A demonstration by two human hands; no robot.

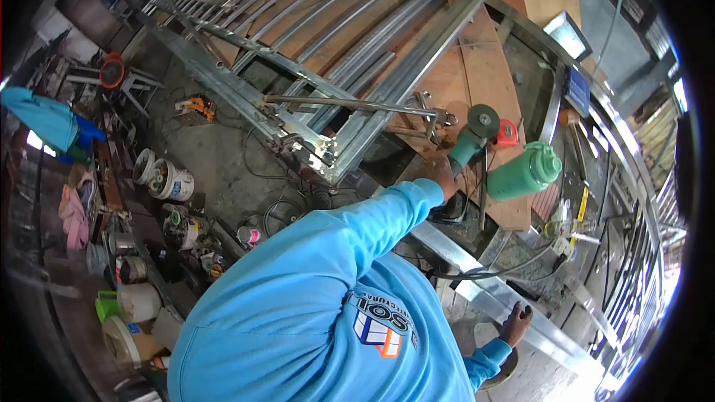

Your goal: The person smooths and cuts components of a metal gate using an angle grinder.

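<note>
My left hand (441,179) is closed round the body of a green angle grinder (468,147), whose dark disc (483,120) points away from me. Right beside the grinder lie a red tape measure (506,133) and a green bottle (525,173), on a brown board (514,212). Lower right, my right hand (515,324) has its fingers curled at a flat silver metal bar (555,339). That bar runs diagonally past both arms. Dark cables pass over it near the middle.
A large barred metal frame (328,93) fills the upper middle. White buckets (173,182) and tins stand at the left, with an orange tool (195,109) on the floor. A yellow level (582,205), a blue box (576,91) and curved metal rails are at the right.
</note>
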